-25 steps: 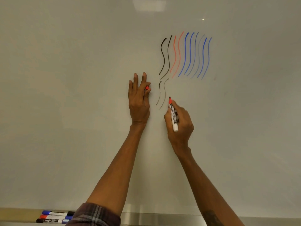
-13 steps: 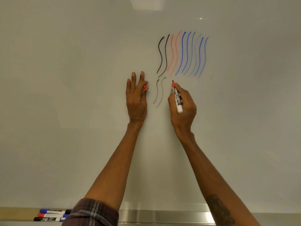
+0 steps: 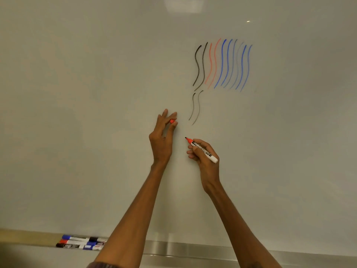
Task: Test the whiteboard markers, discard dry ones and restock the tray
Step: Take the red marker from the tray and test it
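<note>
Head view: the red marker (image 3: 202,150), a white cylindrical barrel with black print and an uncapped red nose, lies slanted in the right hand (image 3: 207,163), fingers curled round its middle, tip jutting up-left of the grip. Left of that grip, the left hand (image 3: 161,141) pinches the ribbed red cap (image 3: 172,121). Above, wavy strokes (image 3: 222,64) mark the glossy whiteboard (image 3: 96,113). Far below-left, capped markers (image 3: 81,243) lie in the metal tray (image 3: 183,248).

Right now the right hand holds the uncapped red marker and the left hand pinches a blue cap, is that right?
Not quite. The cap pinched in the left hand is red, not blue, as the head view shows. The right hand does hold the uncapped red marker.
</note>
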`<state>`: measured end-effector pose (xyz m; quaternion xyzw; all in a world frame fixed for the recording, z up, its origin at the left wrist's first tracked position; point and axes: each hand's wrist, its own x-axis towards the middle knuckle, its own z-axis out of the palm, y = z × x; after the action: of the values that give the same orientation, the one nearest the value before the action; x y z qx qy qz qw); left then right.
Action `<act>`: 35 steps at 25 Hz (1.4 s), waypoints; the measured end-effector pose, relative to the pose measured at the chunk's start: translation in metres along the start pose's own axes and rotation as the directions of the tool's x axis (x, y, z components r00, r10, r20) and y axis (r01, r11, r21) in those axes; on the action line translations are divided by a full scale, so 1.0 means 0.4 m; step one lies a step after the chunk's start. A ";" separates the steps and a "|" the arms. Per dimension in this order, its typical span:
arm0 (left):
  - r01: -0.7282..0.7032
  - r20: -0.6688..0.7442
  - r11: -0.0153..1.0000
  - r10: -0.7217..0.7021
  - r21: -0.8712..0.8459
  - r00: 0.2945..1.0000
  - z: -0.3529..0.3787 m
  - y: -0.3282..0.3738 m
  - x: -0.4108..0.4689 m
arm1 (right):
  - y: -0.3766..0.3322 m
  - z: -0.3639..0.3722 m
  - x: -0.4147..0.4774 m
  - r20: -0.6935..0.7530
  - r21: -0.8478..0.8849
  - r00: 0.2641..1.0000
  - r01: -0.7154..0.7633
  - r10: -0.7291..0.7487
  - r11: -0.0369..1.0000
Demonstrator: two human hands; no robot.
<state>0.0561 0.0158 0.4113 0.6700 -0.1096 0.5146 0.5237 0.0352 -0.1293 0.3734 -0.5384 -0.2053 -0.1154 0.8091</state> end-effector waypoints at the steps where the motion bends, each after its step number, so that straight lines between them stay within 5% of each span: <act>1: 0.081 -0.001 0.995 -0.081 -0.054 0.997 -0.021 0.011 -0.020 | 0.005 0.014 -0.011 0.012 0.069 0.999 -0.053 0.053 0.996; 5: 0.328 -0.066 0.894 -0.363 -0.305 0.929 -0.098 0.042 -0.069 | 0.043 0.083 -0.061 0.098 0.189 0.984 -0.167 0.151 0.968; 10: 0.453 -0.097 0.755 -0.556 -0.473 0.825 -0.177 0.006 -0.135 | 0.080 0.169 -0.114 0.162 0.176 0.974 -0.187 0.159 0.966; 26: 0.511 -0.141 0.666 -0.672 -0.544 0.727 -0.351 -0.019 -0.237 | 0.188 0.310 -0.246 0.197 0.034 0.957 -0.223 0.212 0.974; 35: 0.570 -0.184 0.654 -0.721 -0.498 0.668 -0.546 -0.104 -0.344 | 0.280 0.406 -0.372 0.331 0.068 0.861 -0.430 0.386 0.900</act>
<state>-0.1022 0.1577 0.2591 0.4335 0.1380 0.3707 0.8097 -0.0852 0.0591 0.2679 -0.5230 -0.2182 0.1593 0.8084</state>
